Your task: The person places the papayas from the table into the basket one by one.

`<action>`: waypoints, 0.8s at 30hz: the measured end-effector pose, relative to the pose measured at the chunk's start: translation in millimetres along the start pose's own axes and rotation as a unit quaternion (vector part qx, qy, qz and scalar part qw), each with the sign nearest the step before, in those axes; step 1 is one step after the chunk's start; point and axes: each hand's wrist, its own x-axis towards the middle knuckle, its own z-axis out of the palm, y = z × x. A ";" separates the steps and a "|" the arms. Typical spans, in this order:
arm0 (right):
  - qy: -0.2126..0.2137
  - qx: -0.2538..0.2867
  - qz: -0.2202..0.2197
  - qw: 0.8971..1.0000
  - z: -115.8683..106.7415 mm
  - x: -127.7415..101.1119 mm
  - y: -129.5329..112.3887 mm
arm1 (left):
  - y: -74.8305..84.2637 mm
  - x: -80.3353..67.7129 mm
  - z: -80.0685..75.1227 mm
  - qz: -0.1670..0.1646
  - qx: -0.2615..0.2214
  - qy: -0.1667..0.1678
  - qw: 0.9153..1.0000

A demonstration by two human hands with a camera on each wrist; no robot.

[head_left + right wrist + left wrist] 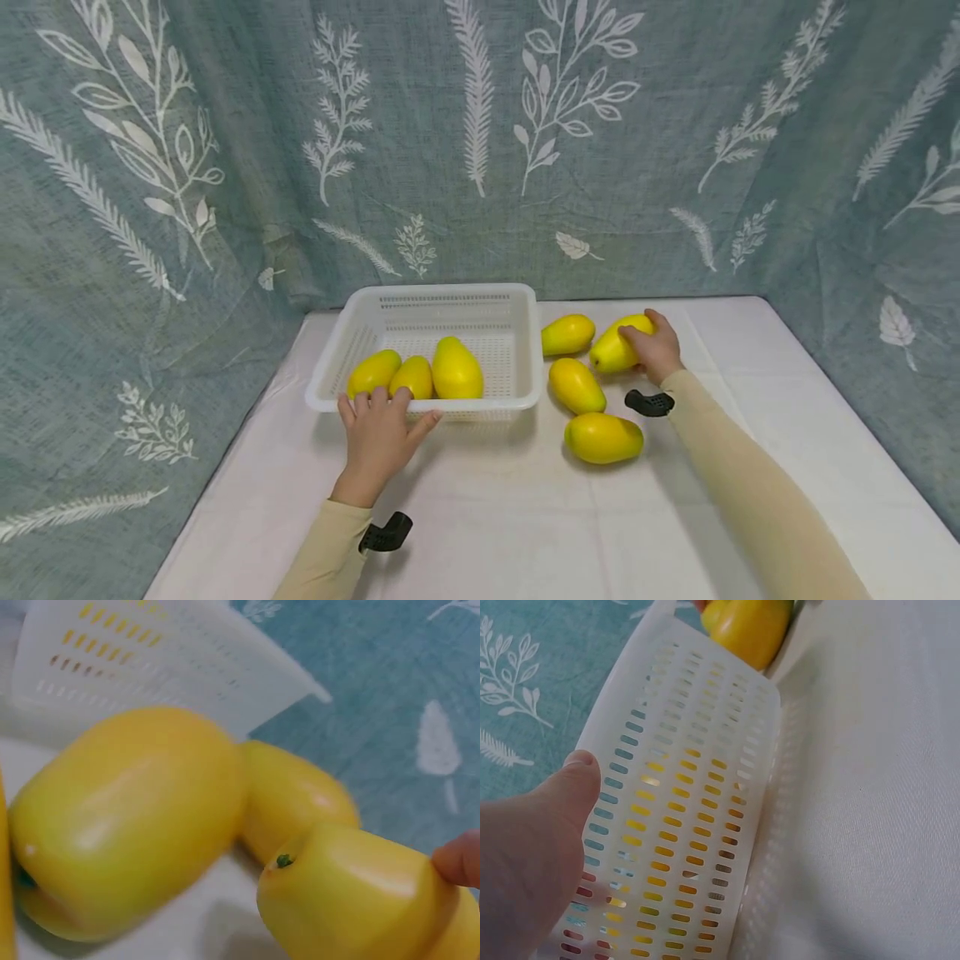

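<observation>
Looking down from the head view, the right hand (654, 350) has its grip curled over a yellow fruit (617, 344) on the white worktop (787, 433), just to the right of the white basket (525, 333). This fruit lies tilted, its long axis running from low on the basket side up and away from the basket. The basket lies to the left of this grip, and the right hand is the nearer one to the fruit. The left hand (378, 433) has spread fingers resting on the basket's near rim.

From the left wrist view, the thumb (574, 780) lies against the basket's holed wall (675, 817).

From the right wrist view, a fingertip (459, 859) presses the held fruit (360, 900), whose small green stem end points toward the basket (135, 660).
</observation>
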 end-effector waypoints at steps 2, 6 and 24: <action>0.007 0.006 -0.019 1.000 -5.7 -1.4 -8.5 | -1.3 -0.1 -0.2 0.000 0.002 0.003 1.000; 0.011 0.026 -0.055 0.998 -13.7 -5.3 -36.5 | -4.1 0.3 -1.5 0.000 0.006 0.010 1.000; -0.189 -0.038 -0.166 0.967 77.8 -61.9 -103.5 | -2.0 0.4 2.7 -0.006 -0.002 -0.007 1.000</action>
